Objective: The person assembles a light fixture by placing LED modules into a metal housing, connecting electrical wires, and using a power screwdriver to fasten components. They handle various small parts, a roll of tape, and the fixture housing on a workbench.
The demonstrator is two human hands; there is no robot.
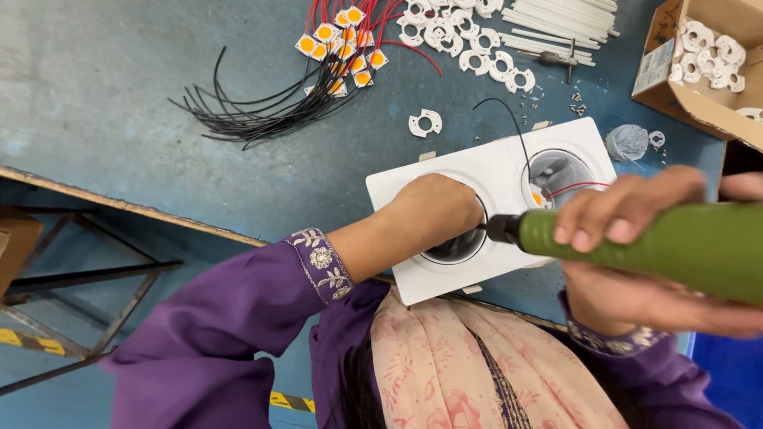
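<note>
Screwdriver [636,246] is sitting in the right hand [636,262], grip wrapping tight round it, tip poking into the white light housing [445,179] on the worktop [119,87]. Left hand [433,214] is pressing inside the housing's hole, grip hidden. Loose red wire [576,187] could be snagging.

One white twin-hole lamp housing [493,206] lay on the bench, with two round openings. One green electric screwdriver [636,246] was in view. Two hands showed: left hand [433,214], right hand [636,262]. One cardboard box [699,103] sat at the right. Roughly ten yellow LED chips [342,48] were bunched on their wires; exact count unclear. White ring holders [465,40]: about a dozen loose, more in the box. One separate ring [425,122] lay alone.
</note>
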